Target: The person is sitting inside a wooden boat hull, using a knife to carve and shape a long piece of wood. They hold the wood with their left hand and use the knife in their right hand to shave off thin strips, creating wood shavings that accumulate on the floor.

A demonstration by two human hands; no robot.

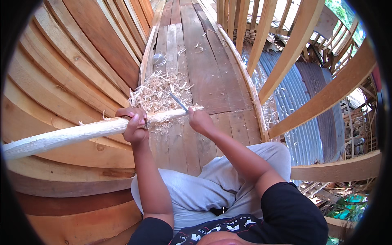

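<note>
A long, pale, peeled wooden pole [77,133] runs from the left edge to the middle of the view, its near-right end rough and frayed. My left hand [134,123] is wrapped around the pole a short way from that end. In my closed right hand [199,120] is a knife [178,101], its narrow grey blade pointing up and left across the pole's end; the handle is hidden in my fingers. Beyond the pole, and partly under it, lies a heap of curled wood shavings [157,92] on the plank floor [210,83].
A wall of curved-looking boards [61,77] rises close on the left. At the right stands a railing of wooden posts [286,51], with a corrugated metal roof [298,110] beyond and below it. A small clear cup-like container [159,59] rests past the shavings.
</note>
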